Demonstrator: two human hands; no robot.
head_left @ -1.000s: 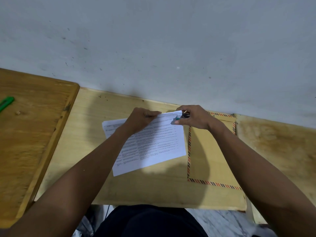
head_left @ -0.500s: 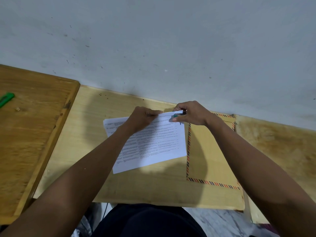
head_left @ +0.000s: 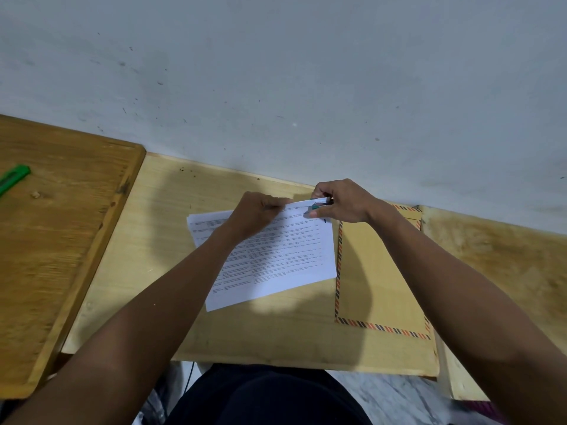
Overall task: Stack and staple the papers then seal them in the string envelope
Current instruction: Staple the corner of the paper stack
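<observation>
Stapler (head_left: 317,206) mostly hidden in right hand (head_left: 340,201) | papers (head_left: 276,256) pinched by left hand (head_left: 257,213)

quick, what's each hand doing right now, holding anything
Left hand: closed, pinching the top edge of the papers.
Right hand: closed on a small green stapler at the papers' top right corner.

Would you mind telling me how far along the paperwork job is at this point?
Done: the papers look gathered into one stack on the table. In hand: the left hand pins the stack's top edge while the right hand works a small green stapler at its top right corner; whether a staple is in is hidden. Left: the envelope lies flat beside the stack, not yet filled or tied.
</observation>
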